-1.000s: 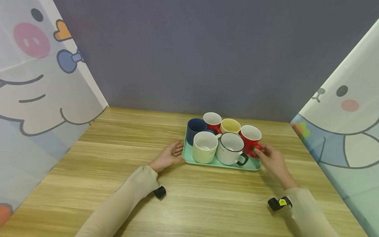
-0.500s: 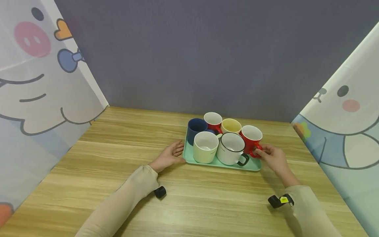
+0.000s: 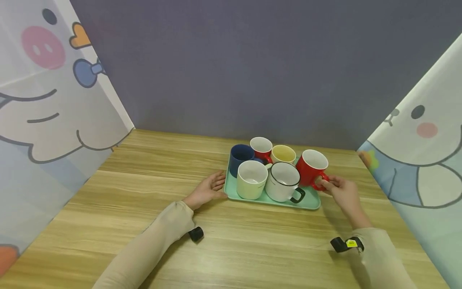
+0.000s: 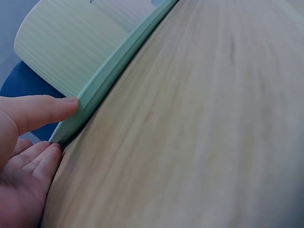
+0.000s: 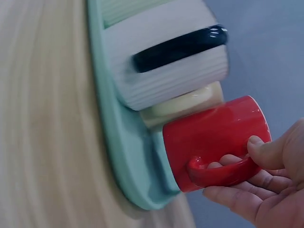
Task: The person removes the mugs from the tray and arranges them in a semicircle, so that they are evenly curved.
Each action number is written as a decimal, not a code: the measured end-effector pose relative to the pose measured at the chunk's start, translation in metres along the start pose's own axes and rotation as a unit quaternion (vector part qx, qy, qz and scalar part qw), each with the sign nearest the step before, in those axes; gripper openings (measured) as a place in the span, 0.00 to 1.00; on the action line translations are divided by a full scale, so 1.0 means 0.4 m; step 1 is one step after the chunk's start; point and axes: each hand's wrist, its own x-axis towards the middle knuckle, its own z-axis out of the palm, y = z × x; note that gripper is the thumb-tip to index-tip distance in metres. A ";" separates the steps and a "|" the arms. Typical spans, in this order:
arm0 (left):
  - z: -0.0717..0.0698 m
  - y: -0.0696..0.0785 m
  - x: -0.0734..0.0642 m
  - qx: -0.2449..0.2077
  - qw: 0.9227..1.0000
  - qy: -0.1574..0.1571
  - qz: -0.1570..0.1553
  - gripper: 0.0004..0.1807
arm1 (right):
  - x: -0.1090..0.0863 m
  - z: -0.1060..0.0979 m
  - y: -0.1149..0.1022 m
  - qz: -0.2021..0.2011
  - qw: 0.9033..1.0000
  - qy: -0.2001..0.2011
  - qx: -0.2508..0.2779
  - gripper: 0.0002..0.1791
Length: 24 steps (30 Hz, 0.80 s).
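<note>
My right hand (image 3: 344,196) holds the handle of a red mug with a white inside (image 3: 310,168) at the right end of a mint-green tray (image 3: 310,203). The mug leans rightward and appears raised off the tray floor; in the right wrist view, thumb and fingers are about the handle (image 5: 223,173). My left hand (image 3: 205,192) touches the tray's left front corner, its thumb (image 4: 45,110) against the rim and its fingers rather straight. Also on the tray are a pale green mug (image 3: 250,184), a white mug with a black handle (image 3: 279,186) and a navy mug (image 3: 238,160).
At the tray's back stand another red mug (image 3: 261,150) and a yellow mug (image 3: 283,153), both partly hidden. The wooden table (image 3: 245,249) meets a grey back panel (image 3: 231,72). Cartoon-printed panels (image 3: 429,168) flank both sides.
The red mug in my right hand has shifted right and slightly up, and now leans. My right hand has moved right with it. My left hand stays at the tray corner.
</note>
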 end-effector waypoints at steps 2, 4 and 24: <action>-0.001 0.001 -0.002 0.001 1.000 0.001 0.002 0.50 | 0.004 -0.010 -0.005 0.000 1.000 0.000 0.011 0.17; -0.002 0.001 -0.004 0.001 1.000 -0.001 0.004 0.50 | 0.008 -0.020 -0.009 -0.001 1.000 0.000 0.019 0.18; 0.001 0.001 -0.001 0.000 1.000 0.005 0.004 0.50 | 0.048 -0.082 0.019 -0.008 0.998 0.036 0.049 0.19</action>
